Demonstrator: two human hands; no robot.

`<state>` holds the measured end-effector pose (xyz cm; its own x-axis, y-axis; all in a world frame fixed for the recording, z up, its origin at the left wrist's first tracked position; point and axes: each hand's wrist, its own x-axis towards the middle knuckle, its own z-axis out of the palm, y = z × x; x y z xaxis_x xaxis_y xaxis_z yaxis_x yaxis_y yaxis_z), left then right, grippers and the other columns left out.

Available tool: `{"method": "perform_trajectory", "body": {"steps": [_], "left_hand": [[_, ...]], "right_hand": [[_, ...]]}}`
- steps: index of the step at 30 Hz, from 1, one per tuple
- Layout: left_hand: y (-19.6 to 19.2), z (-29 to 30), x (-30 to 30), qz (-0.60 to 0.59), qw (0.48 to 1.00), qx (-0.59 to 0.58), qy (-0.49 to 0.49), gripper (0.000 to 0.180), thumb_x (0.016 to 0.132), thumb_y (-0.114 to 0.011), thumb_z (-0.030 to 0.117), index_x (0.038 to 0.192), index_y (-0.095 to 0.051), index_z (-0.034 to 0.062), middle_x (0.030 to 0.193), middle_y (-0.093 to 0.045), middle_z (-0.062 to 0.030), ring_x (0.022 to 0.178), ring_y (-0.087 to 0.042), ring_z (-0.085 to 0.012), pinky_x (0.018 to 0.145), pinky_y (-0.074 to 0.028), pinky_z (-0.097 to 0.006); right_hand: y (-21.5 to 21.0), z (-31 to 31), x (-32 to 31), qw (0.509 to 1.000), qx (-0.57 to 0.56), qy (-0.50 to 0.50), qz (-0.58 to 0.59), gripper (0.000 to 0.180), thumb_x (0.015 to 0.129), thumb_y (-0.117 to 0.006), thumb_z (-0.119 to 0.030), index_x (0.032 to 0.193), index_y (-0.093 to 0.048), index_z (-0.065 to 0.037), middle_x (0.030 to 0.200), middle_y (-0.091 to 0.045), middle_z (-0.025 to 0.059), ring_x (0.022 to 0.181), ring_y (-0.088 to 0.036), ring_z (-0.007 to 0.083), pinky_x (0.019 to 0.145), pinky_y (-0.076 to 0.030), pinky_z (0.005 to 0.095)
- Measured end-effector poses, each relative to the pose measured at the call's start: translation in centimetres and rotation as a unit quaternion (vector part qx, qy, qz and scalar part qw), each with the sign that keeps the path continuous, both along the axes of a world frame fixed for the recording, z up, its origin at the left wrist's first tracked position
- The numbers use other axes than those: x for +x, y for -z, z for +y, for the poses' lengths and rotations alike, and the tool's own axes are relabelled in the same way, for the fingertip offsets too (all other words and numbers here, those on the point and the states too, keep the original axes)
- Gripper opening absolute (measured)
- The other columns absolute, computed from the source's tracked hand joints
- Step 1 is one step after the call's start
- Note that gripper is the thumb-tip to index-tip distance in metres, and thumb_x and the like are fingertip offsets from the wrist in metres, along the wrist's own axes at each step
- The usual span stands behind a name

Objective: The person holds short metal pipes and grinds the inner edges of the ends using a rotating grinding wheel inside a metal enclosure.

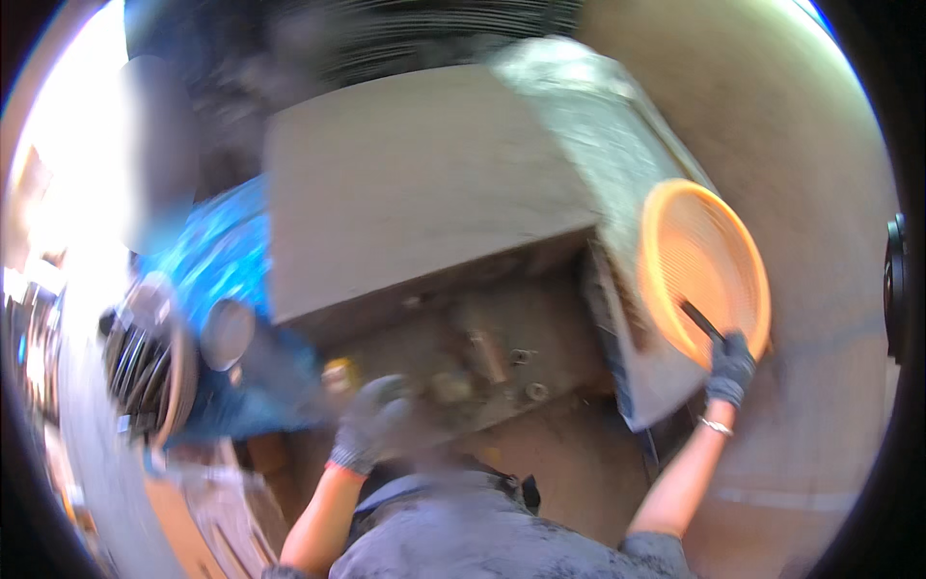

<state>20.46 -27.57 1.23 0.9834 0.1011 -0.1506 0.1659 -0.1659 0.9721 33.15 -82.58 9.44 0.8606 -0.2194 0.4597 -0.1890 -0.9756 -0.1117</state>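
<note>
My right hand [732, 371], in a dark grey glove, is closed on a short black strip [701, 319]. The strip's free end reaches over the inside of an orange mesh basket [663, 224], and the hand is at the basket's near rim. Whether the fingers also touch the rim I cannot tell. My left hand [378, 417], in a grey glove, is over the front edge of the low work surface [569, 323]. Motion smears its fingers, so what they hold, if anything, does not show. Close to it stands a small yellow item [339, 376].
A large grey-brown box-like top [415, 183] overhangs the work surface, where ring-shaped metal parts [536, 391] lie. Clear plastic sheeting [598, 125] covers the right side. Left are blue plastic [227, 261], a round container [229, 334] and a holder of black curved parts [145, 372].
</note>
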Motion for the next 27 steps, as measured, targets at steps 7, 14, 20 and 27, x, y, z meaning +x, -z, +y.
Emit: {"method": "perform_trajectory", "body": {"steps": [7,14,20,27], "left_hand": [[-3.2,0.6,0.4,-0.041,0.999,-0.022,0.014,0.041,0.088,-0.065,0.006,0.127,-0.054,0.0027,0.109,-0.065,-0.0096,0.101,-0.061,-0.0144,0.088,-0.051,-0.031],[-5.0,11.3,-2.4,-0.116,0.972,0.113,-0.171,0.037,0.083,-0.069,0.003,0.118,-0.060,0.0017,0.108,-0.066,-0.0073,0.098,-0.062,-0.0156,0.086,-0.051,-0.030],[-6.5,28.8,-2.4,-0.080,0.749,0.542,-0.372,0.034,0.079,-0.071,0.011,0.111,-0.062,0.0042,0.103,-0.064,-0.0147,0.094,-0.064,-0.0310,0.082,-0.052,-0.036],[-5.3,35.4,3.1,0.089,0.701,0.623,-0.335,0.046,0.072,-0.074,0.034,0.109,-0.061,0.0088,0.101,-0.061,-0.0149,0.091,-0.063,-0.0324,0.079,-0.051,-0.043]], "right_hand": [[5.1,-4.3,1.9,0.983,0.156,-0.024,-0.090,0.050,0.091,-0.064,-0.018,0.134,-0.047,0.000,0.126,-0.058,0.0169,0.113,-0.057,0.0268,0.098,-0.043,0.0352],[5.8,3.8,2.3,0.974,0.207,-0.092,-0.019,0.042,0.091,-0.063,-0.012,0.129,-0.051,0.003,0.126,-0.058,0.0154,0.116,-0.055,0.0242,0.099,-0.043,0.0324],[4.9,13.9,1.9,0.943,0.294,-0.154,-0.033,0.039,0.088,-0.066,-0.006,0.124,-0.055,0.004,0.121,-0.060,0.0141,0.109,-0.057,0.0241,0.100,-0.043,0.0328],[3.0,22.6,0.7,0.955,0.183,-0.230,0.031,0.038,0.083,-0.064,0.003,0.120,-0.056,0.004,0.118,-0.060,0.0135,0.110,-0.056,0.0241,0.101,-0.042,0.0347]]}}
